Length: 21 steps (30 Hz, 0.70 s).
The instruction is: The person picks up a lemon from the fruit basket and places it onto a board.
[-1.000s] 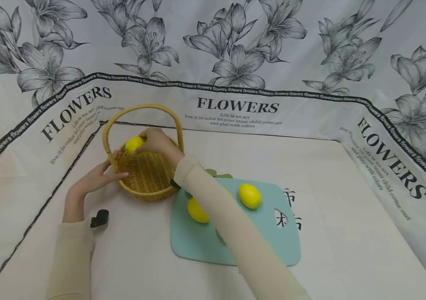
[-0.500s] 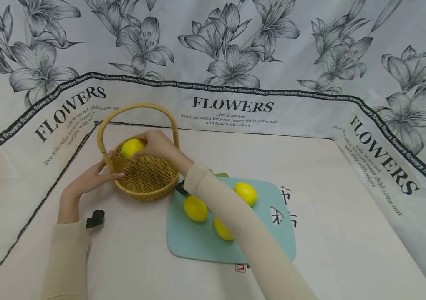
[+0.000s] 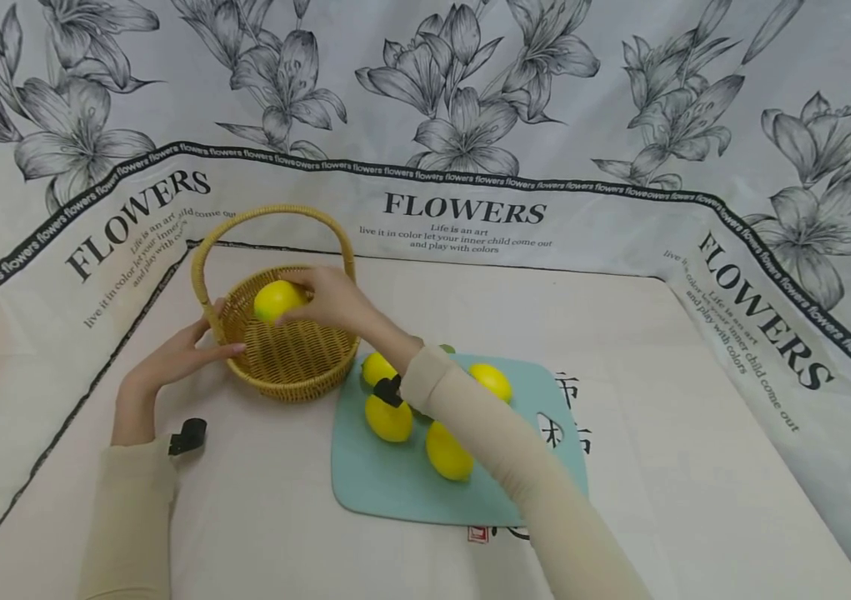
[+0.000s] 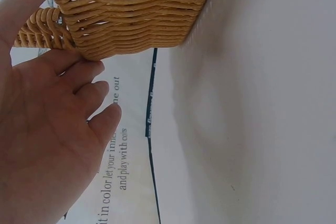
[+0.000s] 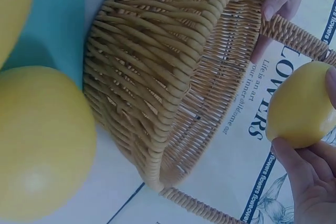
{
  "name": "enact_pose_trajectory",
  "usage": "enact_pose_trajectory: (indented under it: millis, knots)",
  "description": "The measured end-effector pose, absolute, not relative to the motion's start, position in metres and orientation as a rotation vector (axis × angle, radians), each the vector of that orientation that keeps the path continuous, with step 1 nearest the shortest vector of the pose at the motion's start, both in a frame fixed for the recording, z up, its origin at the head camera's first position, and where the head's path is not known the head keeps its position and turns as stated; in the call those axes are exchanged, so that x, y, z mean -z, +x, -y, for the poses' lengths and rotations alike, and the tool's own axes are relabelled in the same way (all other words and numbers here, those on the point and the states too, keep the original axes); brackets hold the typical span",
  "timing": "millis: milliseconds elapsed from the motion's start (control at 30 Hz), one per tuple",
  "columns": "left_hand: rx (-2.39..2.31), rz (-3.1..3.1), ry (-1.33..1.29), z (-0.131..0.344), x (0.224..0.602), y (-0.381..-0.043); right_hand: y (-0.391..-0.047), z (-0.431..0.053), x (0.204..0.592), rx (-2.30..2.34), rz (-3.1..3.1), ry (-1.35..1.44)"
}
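My right hand (image 3: 331, 297) pinches a yellow lemon (image 3: 278, 301) between thumb and fingers, over the mouth of a woven wicker basket (image 3: 297, 387). In the right wrist view, the held lemon (image 5: 302, 104) appears apart from the basket's rim. At the basket's left side my left hand (image 3: 177, 358) holds the rim near the foot of the handle (image 3: 282, 208), thumb toward the front. From the left wrist, curled fingers of the left hand (image 4: 58, 114) touch the outer weave (image 4: 131, 19). No other fruit shows in the visible part of the basket.
Right of the basket lies a light-blue cutting board (image 3: 387, 492) with several lemons (image 3: 449, 452) on it, partly hidden by the right sleeve (image 3: 500, 450). A bit of green leaf (image 3: 447, 348) shows behind the board. Floral cloth (image 3: 463, 125) hangs around the table.
The right hand has drawn the lemon rightward from the basket's left inner wall. The right forearm shifted right, uncovering more lemons on the board. The left hand keeps its place on the basket.
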State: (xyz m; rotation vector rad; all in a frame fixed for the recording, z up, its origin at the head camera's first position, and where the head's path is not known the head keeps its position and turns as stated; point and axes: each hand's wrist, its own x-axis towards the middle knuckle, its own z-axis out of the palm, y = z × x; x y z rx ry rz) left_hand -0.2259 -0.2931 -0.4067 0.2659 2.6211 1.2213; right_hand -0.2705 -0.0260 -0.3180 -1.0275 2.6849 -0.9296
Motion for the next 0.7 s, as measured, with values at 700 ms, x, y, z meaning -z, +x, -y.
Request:
enact_pose_trajectory:
  millis: [700]
  knots:
    - [-1.232,-2.619,0.268,0.293,0.406,-0.226,-0.233,-0.023,0.313,1.154,-2.673,-1.008]
